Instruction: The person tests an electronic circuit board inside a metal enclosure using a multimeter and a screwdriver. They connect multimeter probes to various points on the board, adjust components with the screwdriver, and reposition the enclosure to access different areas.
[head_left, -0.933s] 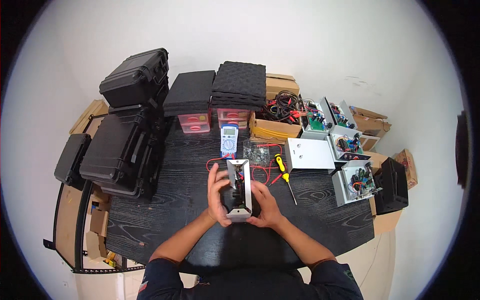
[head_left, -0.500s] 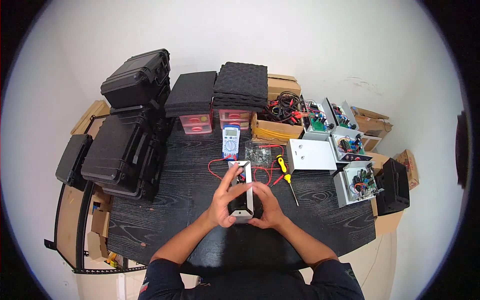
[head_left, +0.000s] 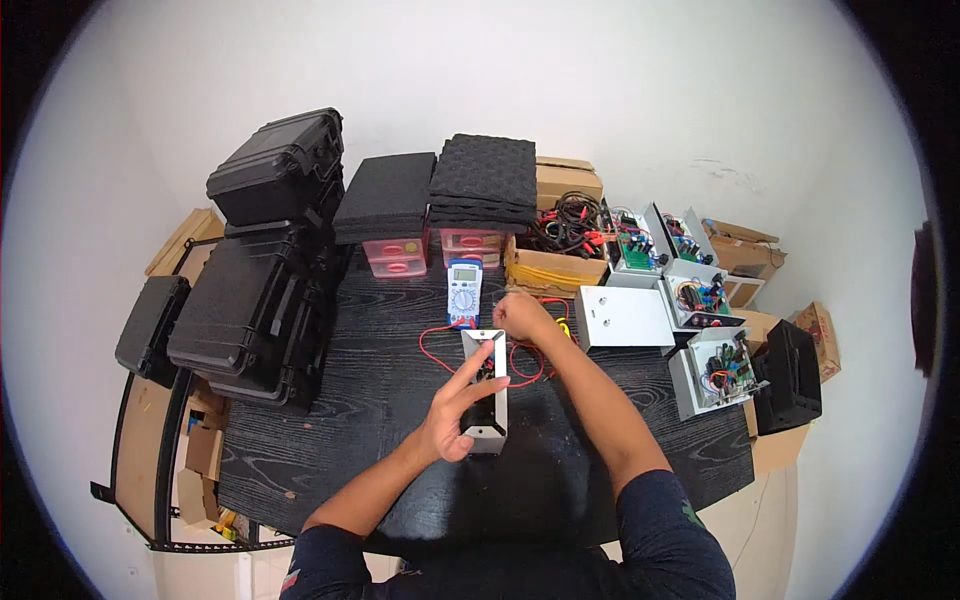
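Note:
A narrow white metal enclosure (head_left: 501, 402) stands on the table in front of me, its open side up, with dark parts and some wiring inside. My left hand (head_left: 455, 408) grips it from the left, two fingers reaching across its top and the thumb low at the near corner. Beyond it, my right hand (head_left: 522, 315) is over the spot of the clear tray of small parts, which it now mostly covers. Its fingers are bent together, and their tips are hidden. A blue and white multimeter (head_left: 464, 294) with red leads lies just left of that hand.
Right of my forearm are a white metal cover (head_left: 625, 316) and several open cases with circuit boards (head_left: 722, 368). A cardboard box of cables (head_left: 560, 262), foam sheets on pink drawers (head_left: 398, 268) and stacked black hard cases (head_left: 240, 300) line the back and left. My right arm partly covers a yellow-handled screwdriver.
My right hand has left the enclosure and moved forward to the parts tray, its forearm now across the screwdrivers. My left hand stays on the enclosure.

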